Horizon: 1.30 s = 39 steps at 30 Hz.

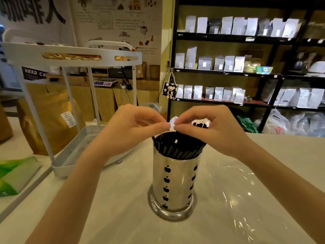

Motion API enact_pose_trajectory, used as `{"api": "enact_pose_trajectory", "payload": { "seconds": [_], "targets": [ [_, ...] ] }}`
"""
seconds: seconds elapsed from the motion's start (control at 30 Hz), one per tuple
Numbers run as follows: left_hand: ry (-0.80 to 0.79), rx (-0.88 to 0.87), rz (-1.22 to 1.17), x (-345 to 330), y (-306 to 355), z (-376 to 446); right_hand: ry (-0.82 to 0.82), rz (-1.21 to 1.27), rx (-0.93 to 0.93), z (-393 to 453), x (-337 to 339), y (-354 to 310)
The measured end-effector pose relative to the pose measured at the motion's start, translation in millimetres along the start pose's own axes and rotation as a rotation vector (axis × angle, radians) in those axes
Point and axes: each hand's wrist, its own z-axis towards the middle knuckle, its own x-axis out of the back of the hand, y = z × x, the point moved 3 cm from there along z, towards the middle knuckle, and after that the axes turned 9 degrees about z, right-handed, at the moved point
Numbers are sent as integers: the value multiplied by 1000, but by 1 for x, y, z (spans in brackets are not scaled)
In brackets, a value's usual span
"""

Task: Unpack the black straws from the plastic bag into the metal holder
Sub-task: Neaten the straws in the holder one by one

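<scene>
A shiny metal holder (173,184) with apple-shaped cutouts stands on the white table, in the middle of the view. Many black straws (177,147) fill it, leaning against its rim. Just above the holder, my left hand (130,128) and my right hand (209,127) meet fingertip to fingertip, both pinching a small white paper scrap (173,123). One thin black straw (176,133) hangs from the pinch down into the holder. Behind my right fingers a white-and-black piece (200,123) shows; what it is stays unclear. A clear plastic bag (233,191) lies flat on the table, right of the holder.
A white trolley (73,55) with a lower tray (79,150) stands left of the table. A green packet (15,175) lies at the far left. Black shelves (228,71) with silver pouches fill the back right. A brown paper sack (52,117) sits behind the trolley.
</scene>
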Motion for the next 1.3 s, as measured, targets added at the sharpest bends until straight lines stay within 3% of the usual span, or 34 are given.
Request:
{"api": "enact_pose_trajectory", "payload": {
  "seconds": [0.27, 0.7, 0.8, 1.1, 1.3],
  "targets": [
    [-149, -48, 274, -2, 8, -8, -76, 10, -173, -9, -3, 8],
    [-84, -85, 243, -4, 11, -10, -35, -119, -102, -19, -7, -13],
    [22, -114, 200, 0, 15, -11, -48, -110, -76, -21, -7, -17],
    [550, -273, 12, 34, 46, -8, -62, 1, -84, -14, -9, -24],
    [788, -358, -113, 50, 55, -11, 44, -3, 14, -3, -6, -24]
  ]
}}
